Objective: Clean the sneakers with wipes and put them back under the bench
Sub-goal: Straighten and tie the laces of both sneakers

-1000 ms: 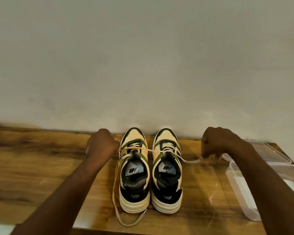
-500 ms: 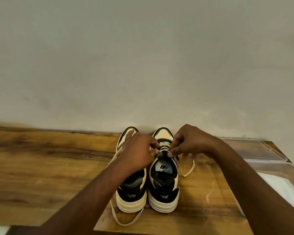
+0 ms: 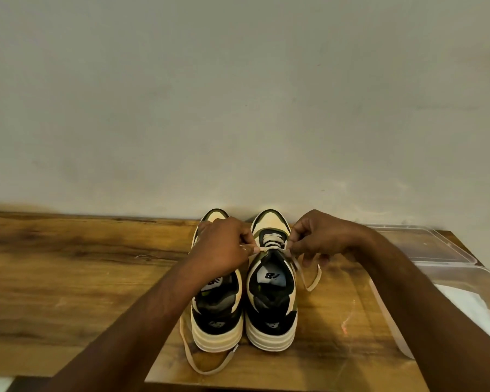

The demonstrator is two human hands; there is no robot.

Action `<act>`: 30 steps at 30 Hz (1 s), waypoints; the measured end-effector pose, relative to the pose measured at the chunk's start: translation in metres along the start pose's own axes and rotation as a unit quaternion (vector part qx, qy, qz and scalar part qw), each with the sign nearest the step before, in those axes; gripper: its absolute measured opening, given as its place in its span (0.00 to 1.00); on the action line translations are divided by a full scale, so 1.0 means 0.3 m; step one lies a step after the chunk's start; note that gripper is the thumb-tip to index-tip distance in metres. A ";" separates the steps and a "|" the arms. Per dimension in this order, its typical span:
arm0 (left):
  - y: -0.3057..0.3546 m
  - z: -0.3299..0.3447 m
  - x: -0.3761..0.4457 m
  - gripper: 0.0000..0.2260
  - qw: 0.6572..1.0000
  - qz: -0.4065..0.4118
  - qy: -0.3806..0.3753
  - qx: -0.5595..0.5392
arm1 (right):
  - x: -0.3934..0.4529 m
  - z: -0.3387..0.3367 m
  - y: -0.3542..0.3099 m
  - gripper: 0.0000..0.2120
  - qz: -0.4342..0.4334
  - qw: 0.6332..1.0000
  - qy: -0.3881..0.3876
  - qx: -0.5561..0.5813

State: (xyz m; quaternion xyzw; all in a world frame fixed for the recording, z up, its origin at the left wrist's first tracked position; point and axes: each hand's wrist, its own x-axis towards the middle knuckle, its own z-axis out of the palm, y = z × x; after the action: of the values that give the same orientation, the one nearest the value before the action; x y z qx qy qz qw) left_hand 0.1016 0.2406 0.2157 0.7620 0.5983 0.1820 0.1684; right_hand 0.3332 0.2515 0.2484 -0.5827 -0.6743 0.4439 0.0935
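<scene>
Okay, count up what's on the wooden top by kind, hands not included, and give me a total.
Sneakers: 2, left one, right one
Clear plastic container: 1
Clear lid: 1
Total: 4

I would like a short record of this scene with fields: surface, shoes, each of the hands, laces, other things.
surface: wooden bench top against a plain wall
shoes: two sneakers side by side, toes toward the wall
left hand: pinches the lace of the right-side sneaker
right hand: pinches the same lace on its other side
laces: loose lace of the left-side sneaker trails over the front edge
other things: clear plastic container at right, white material inside; clear lid behind it
</scene>
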 end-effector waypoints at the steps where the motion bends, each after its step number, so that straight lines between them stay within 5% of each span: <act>1: -0.005 -0.005 0.000 0.07 1.000 -0.005 -0.002 -0.005 | 0.002 -0.002 0.007 0.03 -0.003 1.000 0.002 0.009; 14: -0.036 -0.038 -0.007 0.16 0.997 -0.026 -0.055 0.043 | -0.004 -0.051 0.065 0.09 0.043 0.998 -0.025 -0.038; 21: -0.030 -0.091 -0.028 0.15 0.955 -0.067 -0.104 -0.270 | -0.048 -0.108 0.097 0.13 0.020 0.994 -0.071 0.075; 30: -0.018 -0.056 -0.020 0.09 0.890 -0.061 -0.113 -0.437 | -0.036 -0.092 0.124 0.07 -0.071 0.941 -0.099 0.314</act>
State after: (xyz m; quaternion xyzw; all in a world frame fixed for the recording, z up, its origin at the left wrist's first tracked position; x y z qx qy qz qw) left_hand 0.0877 0.2365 0.2275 0.5892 0.4802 0.3269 0.5616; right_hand 0.3801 0.2530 0.2424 -0.4271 -0.5462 0.6808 0.2361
